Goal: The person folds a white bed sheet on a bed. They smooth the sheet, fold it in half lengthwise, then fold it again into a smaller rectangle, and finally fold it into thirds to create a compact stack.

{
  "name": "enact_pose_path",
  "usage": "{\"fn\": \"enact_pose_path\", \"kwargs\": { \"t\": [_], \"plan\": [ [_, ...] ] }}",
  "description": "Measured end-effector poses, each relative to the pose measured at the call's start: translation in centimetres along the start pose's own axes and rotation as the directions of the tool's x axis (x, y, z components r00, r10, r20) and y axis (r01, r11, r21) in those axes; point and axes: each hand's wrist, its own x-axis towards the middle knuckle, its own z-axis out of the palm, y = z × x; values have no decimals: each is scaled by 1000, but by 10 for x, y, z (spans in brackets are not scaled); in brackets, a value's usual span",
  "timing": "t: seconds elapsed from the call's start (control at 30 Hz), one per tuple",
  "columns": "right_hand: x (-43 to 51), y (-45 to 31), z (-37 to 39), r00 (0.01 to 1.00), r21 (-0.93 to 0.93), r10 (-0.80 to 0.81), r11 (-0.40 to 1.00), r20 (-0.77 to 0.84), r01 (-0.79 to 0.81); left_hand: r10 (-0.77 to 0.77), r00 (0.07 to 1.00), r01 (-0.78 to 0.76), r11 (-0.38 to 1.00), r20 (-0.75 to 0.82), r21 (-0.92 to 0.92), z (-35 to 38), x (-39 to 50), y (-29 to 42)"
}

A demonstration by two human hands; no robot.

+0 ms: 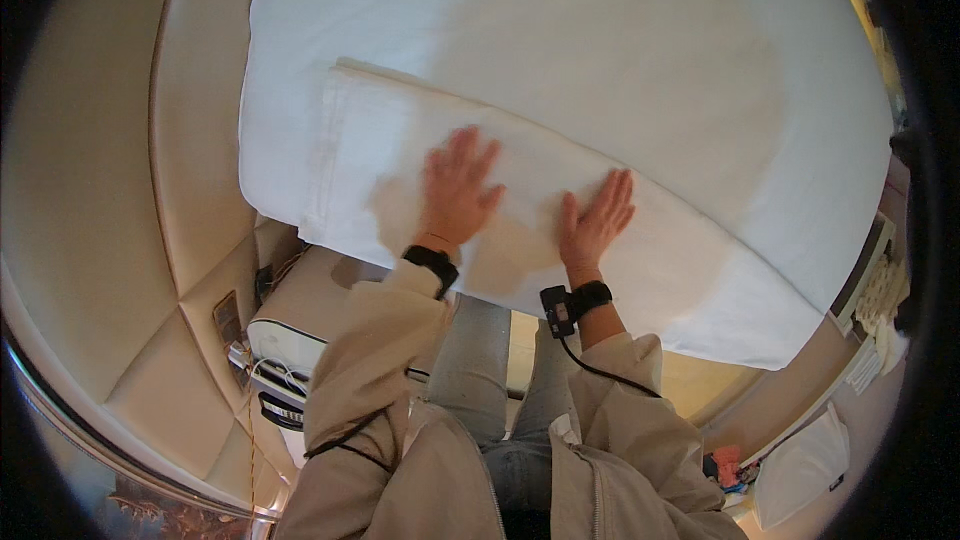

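A white folded sheet (667, 255) lies along the near side of a bed covered in white cloth (600, 37). My left hand (459, 184) is over the folded sheet, palm down, its fingers apart. To its right, my right hand (598, 221) lies flat near the sheet's far folded edge, with the thumb spread from the fingers. Neither hand grips anything. A hemmed end of the sheet (326, 150) shows at the left, close to the headboard.
A padded beige headboard (202, 127) rises at the left. Below it stands a bedside cabinet (322, 292) with white cables (277, 367) beside it. A white pillow-like item (802, 465) and a red cloth (726, 465) lie at the lower right.
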Motion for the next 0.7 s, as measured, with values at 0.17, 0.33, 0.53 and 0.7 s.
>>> {"fn": "enact_pose_path", "kwargs": {
  "t": [0.17, 0.33, 0.53, 0.7],
  "plan": [
    [15, -72, 27, 982, -4, -136, 990, 131, 138, -187, 979, 201, 946, -80, 255, -60, -11, -117],
    [29, -136, 56, 929, 17, -234, 971, 288, 240, -409, 891, 451, 851, -199, 270, -74, -25, -151],
    [36, -147, 34, 923, 560, -357, 798, 145, 221, -479, 830, 510, 859, -285, 41, -70, -33, -150],
    [-14, -63, -26, 997, 412, -35, 911, 74, 1, -715, 672, 725, 581, 194, -370, -103, -36, -159]
  ]
}}
